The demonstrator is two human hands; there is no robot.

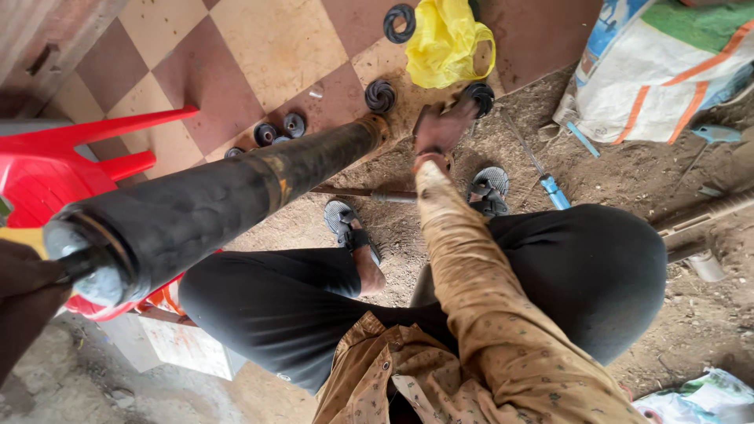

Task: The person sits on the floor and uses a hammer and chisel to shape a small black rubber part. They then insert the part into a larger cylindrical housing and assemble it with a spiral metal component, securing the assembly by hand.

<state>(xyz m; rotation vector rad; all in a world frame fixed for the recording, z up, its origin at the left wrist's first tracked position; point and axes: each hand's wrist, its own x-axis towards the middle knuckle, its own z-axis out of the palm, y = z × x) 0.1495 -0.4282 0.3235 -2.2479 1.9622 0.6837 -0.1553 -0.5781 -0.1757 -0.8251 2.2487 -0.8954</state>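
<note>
The right hand (441,129) reaches forward and down, its grip closing on a black rubber disc (479,98) at the edge where tile meets dirt floor (628,180). A long black tube (228,200) slants from the lower left up to that same edge, its far end just beside the hand. The left hand (27,275) shows only as a dark blur at the tube's near end; whether its grip is spread or pressed together cannot be told. More discs (380,95) lie on the tiles, near a yellow bag (444,39). A screwdriver (542,177) lies right of the sandals (488,188), with open dirt around it.
</note>
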